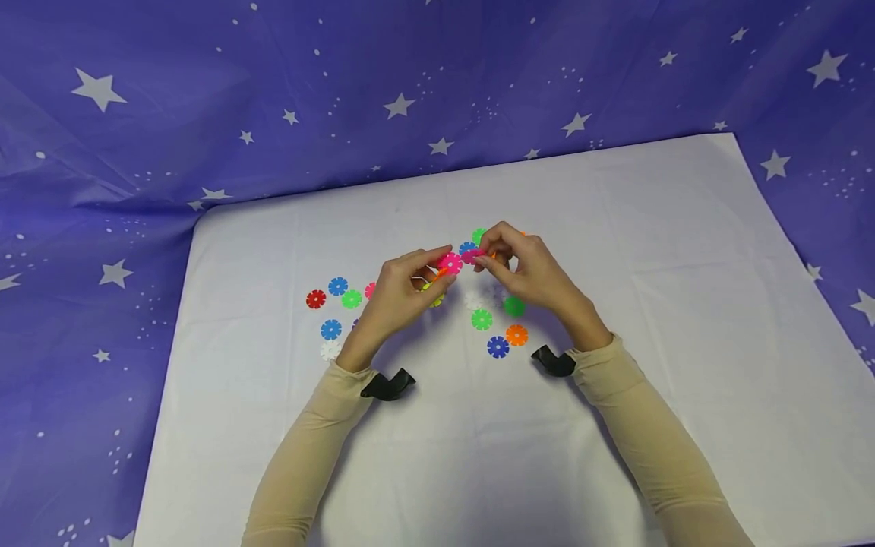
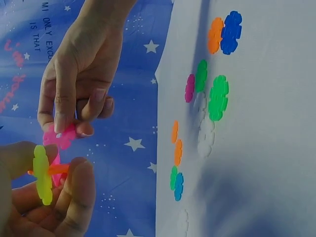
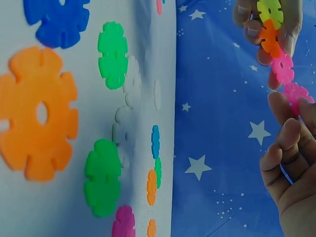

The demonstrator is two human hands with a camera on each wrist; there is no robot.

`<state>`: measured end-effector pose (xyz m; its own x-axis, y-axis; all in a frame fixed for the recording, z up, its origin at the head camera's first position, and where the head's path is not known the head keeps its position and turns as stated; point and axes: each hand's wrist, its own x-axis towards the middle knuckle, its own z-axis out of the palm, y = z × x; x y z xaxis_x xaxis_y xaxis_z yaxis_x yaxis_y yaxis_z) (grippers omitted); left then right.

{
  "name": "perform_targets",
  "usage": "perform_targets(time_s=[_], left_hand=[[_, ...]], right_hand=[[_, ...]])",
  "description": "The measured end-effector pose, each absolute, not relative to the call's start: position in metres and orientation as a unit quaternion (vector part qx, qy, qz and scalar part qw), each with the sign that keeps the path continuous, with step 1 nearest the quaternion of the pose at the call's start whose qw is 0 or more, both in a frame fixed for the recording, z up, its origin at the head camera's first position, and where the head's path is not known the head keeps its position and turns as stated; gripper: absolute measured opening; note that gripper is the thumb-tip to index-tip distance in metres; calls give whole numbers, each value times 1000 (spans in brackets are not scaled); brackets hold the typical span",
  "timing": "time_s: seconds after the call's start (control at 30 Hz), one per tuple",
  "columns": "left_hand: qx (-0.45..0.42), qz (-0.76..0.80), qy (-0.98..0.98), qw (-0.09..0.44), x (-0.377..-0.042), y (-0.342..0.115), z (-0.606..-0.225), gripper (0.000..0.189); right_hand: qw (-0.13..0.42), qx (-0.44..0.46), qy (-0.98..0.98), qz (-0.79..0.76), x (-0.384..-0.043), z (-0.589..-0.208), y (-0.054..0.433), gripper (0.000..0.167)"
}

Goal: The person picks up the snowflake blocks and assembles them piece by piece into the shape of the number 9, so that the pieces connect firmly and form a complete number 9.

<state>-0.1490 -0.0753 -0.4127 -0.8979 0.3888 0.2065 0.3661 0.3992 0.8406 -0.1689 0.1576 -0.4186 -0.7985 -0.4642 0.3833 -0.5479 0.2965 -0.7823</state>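
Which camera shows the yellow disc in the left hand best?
The left wrist view: the yellow disc shows there whole and close, though slanted. The right wrist view cuts it off at the top edge, and the head view shows it small, partly hidden by the left hand.

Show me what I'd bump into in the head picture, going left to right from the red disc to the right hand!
Red disc → upper blue disc → light green disc → left hand → first pink disc → second pink disc → right hand.
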Motion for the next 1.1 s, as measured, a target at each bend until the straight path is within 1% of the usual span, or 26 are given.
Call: perform_targets(time_s=[0.23,0.47,0.6,0.93,1.1], left_hand=[[223,499,837,19,-148,-73,-415,43],[226,493,840,18,-147,-73,-414,40],[235,485,842,14,-146,-73,-413,40],[261,462,847,-18,-145,-69,-412,38],[241,497,834,3,-144,-70,-410,37]], right_hand=[[45,328,-806,491,-168,-420,154,16],[92,345,-826,435,-165,-417,152,13],[105,352,-833,413,-163,-418,150,14],[113,360,-820,431,-163,-420,146,14],[98,354,-799,476,-165,-421,147,12]])
